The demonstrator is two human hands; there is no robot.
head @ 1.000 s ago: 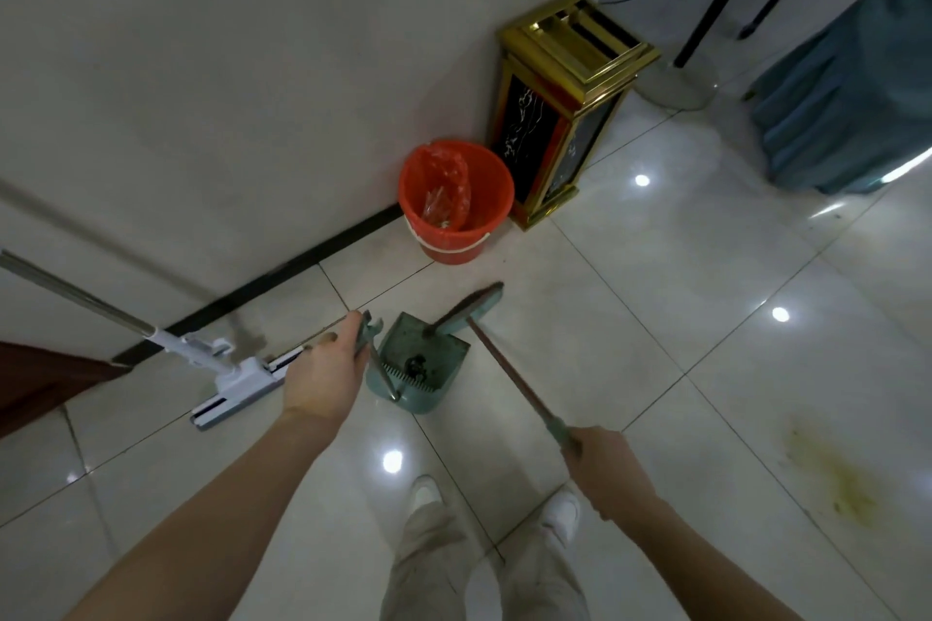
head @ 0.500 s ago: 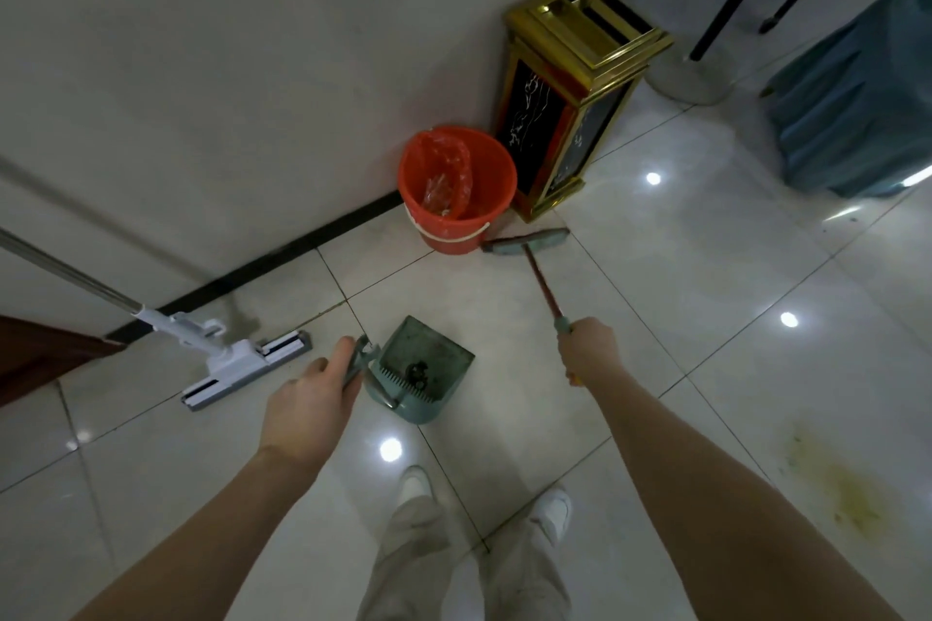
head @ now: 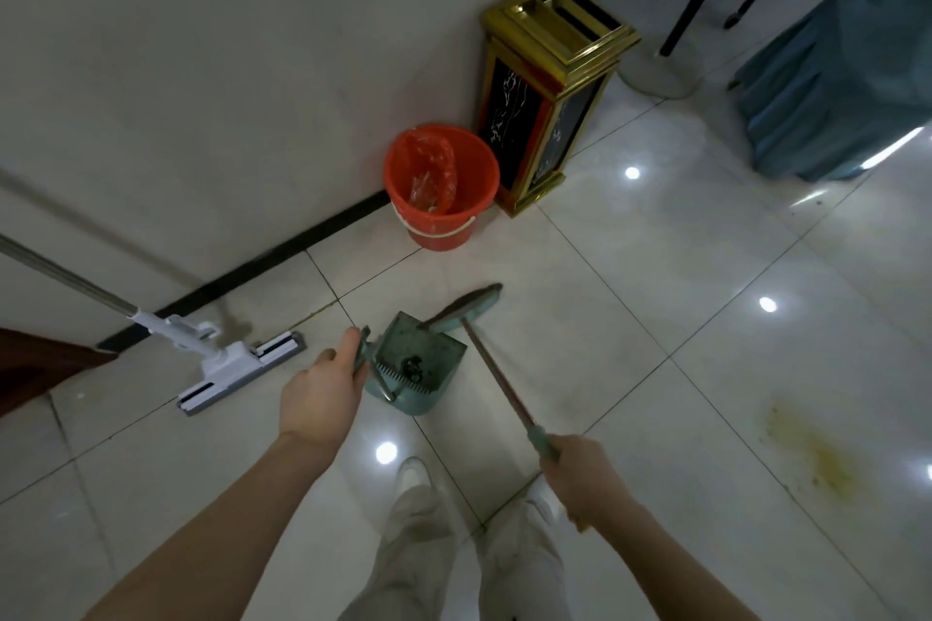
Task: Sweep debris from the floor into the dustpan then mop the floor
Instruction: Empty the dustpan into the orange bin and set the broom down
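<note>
As I draw the broom [head: 498, 379] back from beside the orange bucket [head: 440, 222], the head view shows its bristles meeting the mouth of the dustpan [head: 440, 371] on the floor [head: 655, 328]. My right hand [head: 580, 482] is wrapped round the broom handle and my left hand [head: 323, 393] grips the dustpan's handle. A dark clump, apparently debris [head: 411, 365], lies inside the pan. Sweeping looks nearly done. The mop [head: 227, 363] leans on the wall, untouched, well apart from a yellow stain [head: 817, 456].
</note>
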